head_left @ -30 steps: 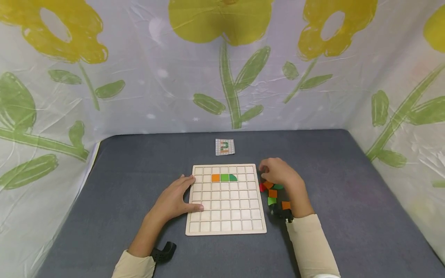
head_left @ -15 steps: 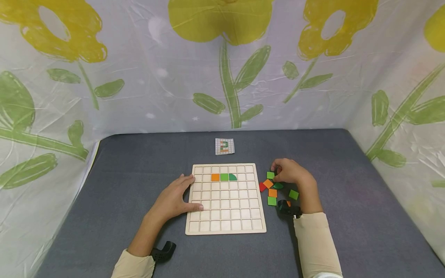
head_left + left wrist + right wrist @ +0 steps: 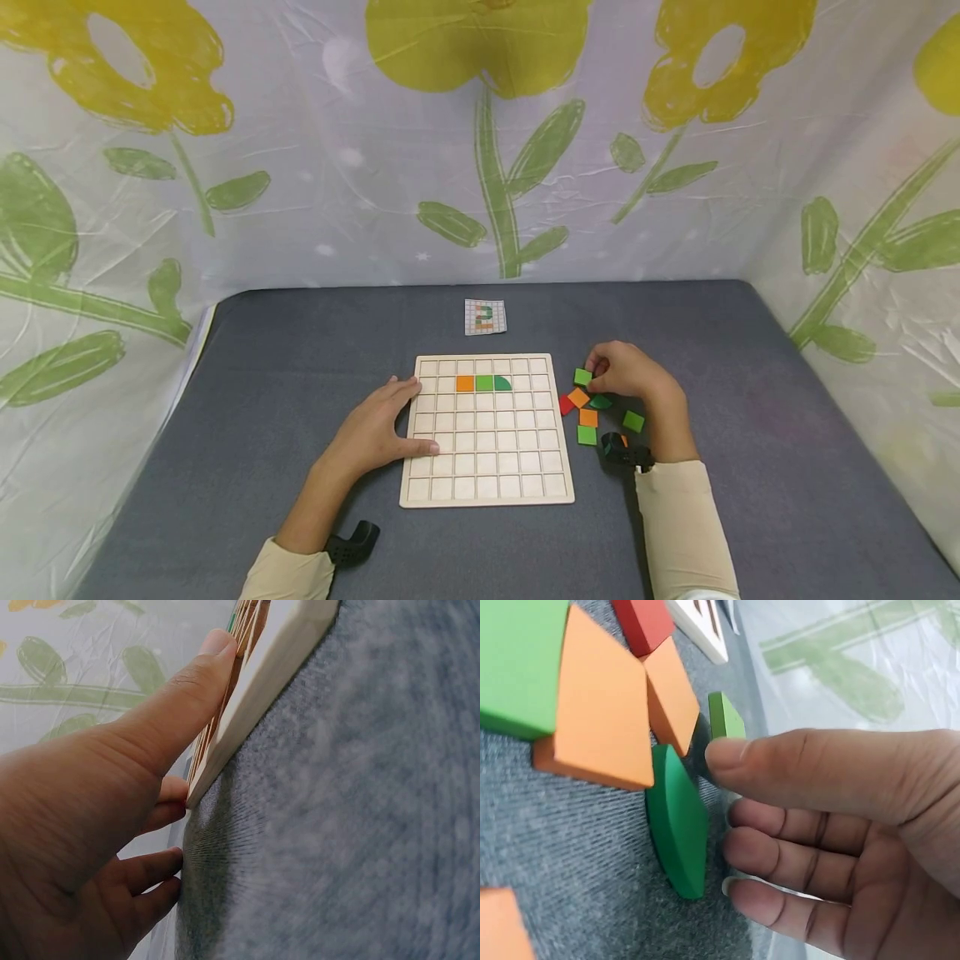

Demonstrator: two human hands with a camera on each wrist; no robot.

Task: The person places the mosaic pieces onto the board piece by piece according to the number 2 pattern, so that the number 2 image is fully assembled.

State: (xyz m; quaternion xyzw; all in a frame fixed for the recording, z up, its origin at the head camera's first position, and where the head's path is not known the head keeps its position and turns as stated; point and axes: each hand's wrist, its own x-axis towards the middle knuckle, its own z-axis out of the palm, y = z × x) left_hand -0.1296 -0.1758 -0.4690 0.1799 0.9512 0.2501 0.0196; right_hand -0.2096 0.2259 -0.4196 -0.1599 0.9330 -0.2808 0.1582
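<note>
In the head view, a wooden grid board (image 3: 486, 446) holds an orange square (image 3: 466, 383), a light green square (image 3: 484, 382) and a dark green quarter-round piece (image 3: 502, 383) in one row. My left hand (image 3: 371, 429) steadies its left side, thumb on top and fingers stretched along the edge; the left wrist view shows the thumb (image 3: 187, 694) over the rim. Right of the board, my right hand (image 3: 633, 371) pinches a light green square block (image 3: 582, 377) by its side. The right wrist view shows that block partly hidden behind the thumb (image 3: 795, 761).
Loose blocks lie near the right hand: a red one (image 3: 566, 405), orange squares (image 3: 588, 417), green squares (image 3: 587, 435) and a dark green leaf-shaped piece (image 3: 600, 402). A small printed pattern card (image 3: 485, 317) lies beyond the board on the grey table (image 3: 337, 333).
My right hand has moved right and away from the board's edge to the light green square block, then stayed there, the block tilting slightly. The left hand has held still.
</note>
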